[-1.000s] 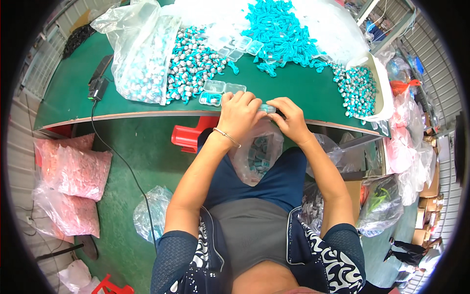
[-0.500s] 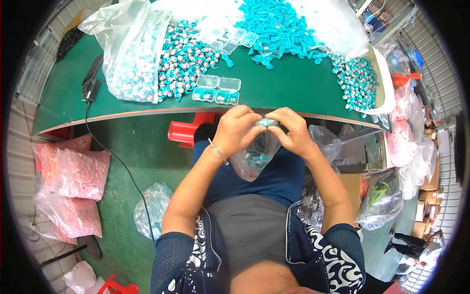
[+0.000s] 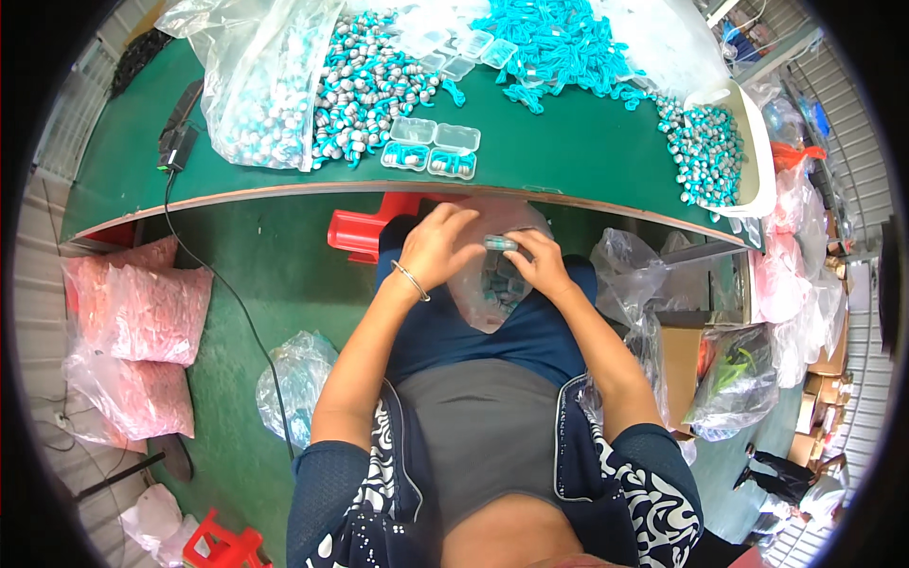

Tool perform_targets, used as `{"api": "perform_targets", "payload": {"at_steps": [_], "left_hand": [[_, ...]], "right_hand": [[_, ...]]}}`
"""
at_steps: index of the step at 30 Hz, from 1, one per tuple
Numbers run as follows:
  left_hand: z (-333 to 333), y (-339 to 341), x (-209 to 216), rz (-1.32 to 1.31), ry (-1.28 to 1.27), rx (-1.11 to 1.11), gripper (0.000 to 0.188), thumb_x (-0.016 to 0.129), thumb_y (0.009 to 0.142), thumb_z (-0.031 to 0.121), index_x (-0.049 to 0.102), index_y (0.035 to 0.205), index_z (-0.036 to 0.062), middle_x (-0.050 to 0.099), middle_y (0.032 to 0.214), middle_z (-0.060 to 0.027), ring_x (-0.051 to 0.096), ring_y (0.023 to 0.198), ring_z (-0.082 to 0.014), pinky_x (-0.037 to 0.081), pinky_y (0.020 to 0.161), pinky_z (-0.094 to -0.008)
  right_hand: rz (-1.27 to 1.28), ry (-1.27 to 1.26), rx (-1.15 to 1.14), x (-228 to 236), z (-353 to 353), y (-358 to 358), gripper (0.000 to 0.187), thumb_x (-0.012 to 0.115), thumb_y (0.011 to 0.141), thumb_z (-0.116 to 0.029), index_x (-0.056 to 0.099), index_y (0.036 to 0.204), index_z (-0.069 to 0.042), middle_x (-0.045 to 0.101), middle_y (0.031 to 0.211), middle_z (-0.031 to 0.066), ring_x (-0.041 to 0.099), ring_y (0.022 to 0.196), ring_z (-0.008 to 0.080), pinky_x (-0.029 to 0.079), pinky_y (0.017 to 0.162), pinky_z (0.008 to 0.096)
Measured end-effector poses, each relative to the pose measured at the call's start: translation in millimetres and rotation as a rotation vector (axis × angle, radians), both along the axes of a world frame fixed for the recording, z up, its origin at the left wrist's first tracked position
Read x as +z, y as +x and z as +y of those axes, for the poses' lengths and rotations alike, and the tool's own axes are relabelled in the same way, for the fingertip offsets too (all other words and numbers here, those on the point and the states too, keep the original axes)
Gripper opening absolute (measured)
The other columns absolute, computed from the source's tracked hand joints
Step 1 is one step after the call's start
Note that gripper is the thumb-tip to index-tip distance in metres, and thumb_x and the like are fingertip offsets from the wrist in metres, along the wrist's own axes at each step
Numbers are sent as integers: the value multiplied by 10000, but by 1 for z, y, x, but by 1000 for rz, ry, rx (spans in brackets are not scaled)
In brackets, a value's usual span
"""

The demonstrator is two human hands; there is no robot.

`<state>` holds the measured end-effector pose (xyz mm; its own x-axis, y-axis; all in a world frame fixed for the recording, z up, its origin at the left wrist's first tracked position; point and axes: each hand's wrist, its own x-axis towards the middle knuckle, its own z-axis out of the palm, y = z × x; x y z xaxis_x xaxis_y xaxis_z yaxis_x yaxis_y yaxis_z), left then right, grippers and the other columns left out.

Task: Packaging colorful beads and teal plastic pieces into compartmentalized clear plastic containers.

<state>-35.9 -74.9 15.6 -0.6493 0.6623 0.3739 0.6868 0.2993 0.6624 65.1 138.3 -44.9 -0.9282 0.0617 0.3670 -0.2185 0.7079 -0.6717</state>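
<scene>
Over my lap, my right hand (image 3: pixel 537 263) pinches a small clear plastic case (image 3: pixel 499 243) with teal and grey contents. My left hand (image 3: pixel 438 244) is apart from the case, its fingers spread and nothing in them. Below both hands, a clear plastic bag (image 3: pixel 481 298) with several small filled cases rests on my lap. Ahead on the table edge stand two opened clear cases (image 3: pixel 429 159) side by side, lids up, with teal cords and grey-striped pieces inside.
On the green table (image 3: pixel 554 156) lie a pile of grey-and-teal pieces (image 3: pixel 365 90), a heap of teal cords (image 3: pixel 559 47), a full plastic bag (image 3: pixel 260 104) and a white bin (image 3: pixel 753 151). A red stool (image 3: pixel 358 232) stands under the table. Pink-filled bags (image 3: pixel 147 322) lie left.
My left hand has let go of the case and moved left with its fingers opened. My right hand keeps the case and has come slightly lower. The view has shifted a little.
</scene>
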Motion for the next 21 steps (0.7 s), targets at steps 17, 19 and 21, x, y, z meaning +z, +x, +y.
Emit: {"api": "perform_targets", "payload": {"at_steps": [17, 19, 21], "left_hand": [[40, 14, 77, 149, 337, -270, 270, 715, 762, 114, 631, 992, -2, 611, 905, -131, 615, 749, -265, 511, 640, -332], [55, 10, 79, 199, 357, -217, 269, 709, 764, 98, 629, 1004, 4, 608, 931, -136, 617, 761, -275, 513, 642, -337], [74, 5, 81, 289, 384, -130, 272, 702, 767, 83, 627, 1018, 11, 604, 958, -142, 618, 774, -283, 514, 642, -343]], "right_hand": [[325, 186, 70, 159, 0, 18, 305, 700, 694, -14, 637, 992, -7, 642, 935, 135, 623, 818, 299, 513, 719, 366], [379, 206, 11, 154, 11, 10, 300, 690, 707, -7, 638, 1002, -14, 640, 979, 137, 623, 862, 300, 513, 750, 368], [419, 227, -47, 149, 24, -3, 299, 682, 717, 0, 639, 1013, -22, 635, 1022, 138, 620, 907, 302, 511, 781, 370]]}}
